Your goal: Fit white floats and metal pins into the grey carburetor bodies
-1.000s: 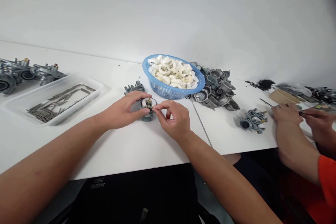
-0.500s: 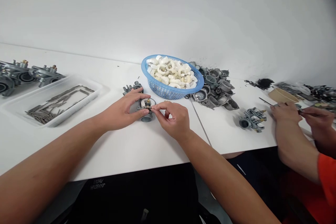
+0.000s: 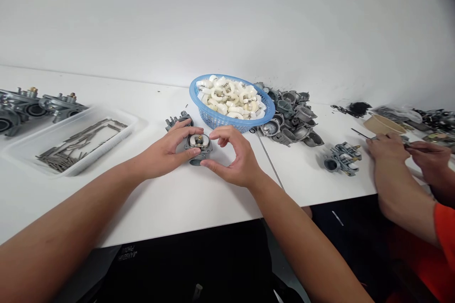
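Note:
A grey metal carburetor body [image 3: 208,147] stands on the table before me, its open chamber facing up. Inside the chamber sits a white float [image 3: 194,141] around a brass part. My left hand [image 3: 165,150] grips the carburetor from the left, thumb at the near side and fingers at the far side. My right hand [image 3: 236,157] is at its right, thumb and forefinger spread apart in a C shape, with nothing visible between them. Whether its fingertips touch the metal I cannot tell. Another carburetor [image 3: 181,118] lies just behind my left fingers, partly hidden.
Behind is a blue basket [image 3: 232,125] of white floats, with a heap of grey bowl-shaped castings [image 3: 293,116] beside it. At left, a clear tray [image 3: 103,147] holds thin metal pins near more carburetors [image 3: 62,104]. A co-worker's hands [image 3: 387,147] work at right, past further carburetors [image 3: 343,158].
My right hand has gone from a pinch at the float's near edge to spread fingers beside the carburetor. My left hand keeps its hold.

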A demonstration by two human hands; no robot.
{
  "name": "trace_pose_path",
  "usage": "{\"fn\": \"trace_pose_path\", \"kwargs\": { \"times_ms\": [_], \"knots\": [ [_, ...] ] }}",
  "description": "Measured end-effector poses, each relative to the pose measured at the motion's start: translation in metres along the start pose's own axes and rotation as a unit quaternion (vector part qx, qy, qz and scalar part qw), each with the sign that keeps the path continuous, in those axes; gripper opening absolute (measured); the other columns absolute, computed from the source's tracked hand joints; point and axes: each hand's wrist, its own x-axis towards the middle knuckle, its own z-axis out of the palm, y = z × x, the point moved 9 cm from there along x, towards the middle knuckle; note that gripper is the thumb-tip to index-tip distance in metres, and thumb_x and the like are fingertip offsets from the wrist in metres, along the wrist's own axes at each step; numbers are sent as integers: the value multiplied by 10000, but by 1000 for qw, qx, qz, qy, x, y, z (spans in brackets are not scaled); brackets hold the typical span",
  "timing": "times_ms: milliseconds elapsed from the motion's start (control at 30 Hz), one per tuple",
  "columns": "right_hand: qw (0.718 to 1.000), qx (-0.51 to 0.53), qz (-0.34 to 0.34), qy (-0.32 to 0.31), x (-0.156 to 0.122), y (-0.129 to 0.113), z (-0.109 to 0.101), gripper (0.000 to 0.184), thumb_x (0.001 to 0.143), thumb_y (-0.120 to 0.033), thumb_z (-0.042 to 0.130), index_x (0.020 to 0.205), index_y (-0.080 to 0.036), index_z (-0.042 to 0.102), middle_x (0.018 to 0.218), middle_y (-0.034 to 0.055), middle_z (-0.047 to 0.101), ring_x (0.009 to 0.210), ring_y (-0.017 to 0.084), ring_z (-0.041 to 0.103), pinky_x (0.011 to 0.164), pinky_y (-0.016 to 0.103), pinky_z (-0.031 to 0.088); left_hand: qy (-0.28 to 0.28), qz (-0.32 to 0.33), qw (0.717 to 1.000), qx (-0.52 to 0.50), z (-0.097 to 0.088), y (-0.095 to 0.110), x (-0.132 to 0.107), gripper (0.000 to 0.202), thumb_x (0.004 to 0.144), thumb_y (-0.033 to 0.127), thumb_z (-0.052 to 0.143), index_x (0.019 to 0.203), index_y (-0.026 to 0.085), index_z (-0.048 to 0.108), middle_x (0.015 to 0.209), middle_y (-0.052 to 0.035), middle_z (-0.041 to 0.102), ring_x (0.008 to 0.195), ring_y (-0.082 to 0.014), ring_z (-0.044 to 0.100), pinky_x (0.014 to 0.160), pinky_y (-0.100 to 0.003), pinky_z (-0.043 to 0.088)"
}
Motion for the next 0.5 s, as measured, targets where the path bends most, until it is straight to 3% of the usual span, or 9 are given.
{"fn": "trace_pose_path", "kwargs": {
  "times_ms": [100, 233, 367, 500],
  "knots": [
    [999, -10, 27, -41, 0, 7, 6, 553, 799, -425, 851, 1219, -269, 528, 1238, 87, 620, 1160, 243, 605, 977, 414, 532, -2, -12, 1000, -3, 0, -1, 0, 542, 929, 650, 604, 1398, 382, 566, 1612, -22, 462, 1620, -379, 32, 1260, -659, 222],
    [992, -33, 98, -77, -6, 22, 17, 544, 807, -479, 825, 1175, -249, 497, 1209, 96, 605, 1139, 260, 598, 965, 442, 529, 5, 19, 1000, 7, -2, 3, -1, 485, 954, 613, 591, 1368, 360, 580, 1549, -62, 489, 1584, -360, 174, 1256, -615, 259],
    [969, -19, 213, -125, -15, 40, 28, 827, 778, -576, 820, 1399, -245, 386, 1491, 168, 494, 1343, 350, 524, 1027, 530, 517, 5, 31, 999, 13, -2, 4, -1, 468, 970, 591, 574, 1367, 342, 577, 1506, -73, 502, 1525, -340, 293, 1230, -560, 328],
    [960, 57, 226, -156, -16, 42, 38, 925, 769, -586, 828, 1485, -259, 341, 1576, 154, 444, 1421, 338, 485, 1088, 512, 505, -2, 11, 1000, 13, -1, 3, 0, 473, 962, 598, 580, 1358, 341, 594, 1496, -67, 519, 1491, -346, 354, 1199, -538, 377]
  ]
}}
